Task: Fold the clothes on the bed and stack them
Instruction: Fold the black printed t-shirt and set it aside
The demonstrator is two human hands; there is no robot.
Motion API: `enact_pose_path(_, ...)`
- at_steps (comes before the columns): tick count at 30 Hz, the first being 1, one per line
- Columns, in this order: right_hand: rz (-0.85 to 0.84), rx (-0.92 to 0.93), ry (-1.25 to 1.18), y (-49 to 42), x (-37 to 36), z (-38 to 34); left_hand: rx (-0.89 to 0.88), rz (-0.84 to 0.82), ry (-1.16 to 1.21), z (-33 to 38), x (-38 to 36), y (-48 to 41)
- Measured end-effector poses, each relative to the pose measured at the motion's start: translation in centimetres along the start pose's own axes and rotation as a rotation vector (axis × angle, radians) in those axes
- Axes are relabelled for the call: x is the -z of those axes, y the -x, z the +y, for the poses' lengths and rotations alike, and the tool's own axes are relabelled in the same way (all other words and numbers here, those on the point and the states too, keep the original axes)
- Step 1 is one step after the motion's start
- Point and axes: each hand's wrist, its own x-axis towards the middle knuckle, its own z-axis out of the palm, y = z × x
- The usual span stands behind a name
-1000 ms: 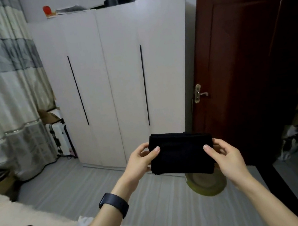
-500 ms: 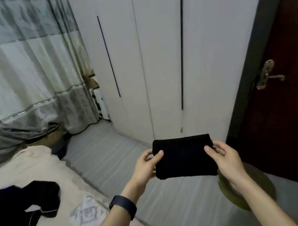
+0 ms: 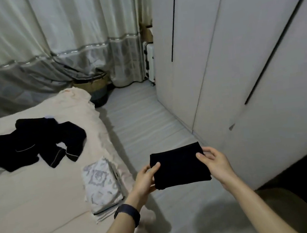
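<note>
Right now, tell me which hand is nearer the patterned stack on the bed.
Left. The left hand is beside the patterned stack; the right hand is beyond the black garment.

Clearance around the bed [image 3: 35, 216]
Bare bed sheet lies open between the black pajamas [image 3: 37, 141] and the folded patterned stack [image 3: 101, 185]; the wardrobe [image 3: 258, 66] walls the floor aisle [image 3: 139, 118] on the right.

Both forearms bare, extended forward, converging; hands level, apart; left hand [image 3: 145, 179] pinches left edge of cloth [image 3: 179, 166], thumb on front face; right hand [image 3: 216, 163] pinches right edge, thumb in front, fingers behind; dark band [image 3: 127, 214] on left wrist.
</note>
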Motion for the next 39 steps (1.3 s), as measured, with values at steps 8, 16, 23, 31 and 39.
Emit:
enact_pose_path(8,-0.235,-0.089,0.148,-11.0,-4.1,0.3,0.056,0.221,0.177,0.4,1.4,-4.9)
enact_pose_path(16,-0.623,-0.086,0.346,-20.8,-12.9,-1.2,0.094,0.575,0.407,-0.5,4.4,-7.5)
enact_pose_path(23,-0.986,-0.04,0.558,-26.0,-20.9,-4.3,0.11,0.884,0.633,-1.0,4.6,-8.8)
enact_pose_path(31,-1.2,0.141,0.778,-28.3,-32.0,-3.4,0.067,1.14,0.865,-2.6,7.2,-10.9)
enact_pose_path(39,-1.347,0.345,0.937,-28.1,-45.2,-1.6,0.094,1.378,1.033,-5.3,13.9,-14.8)
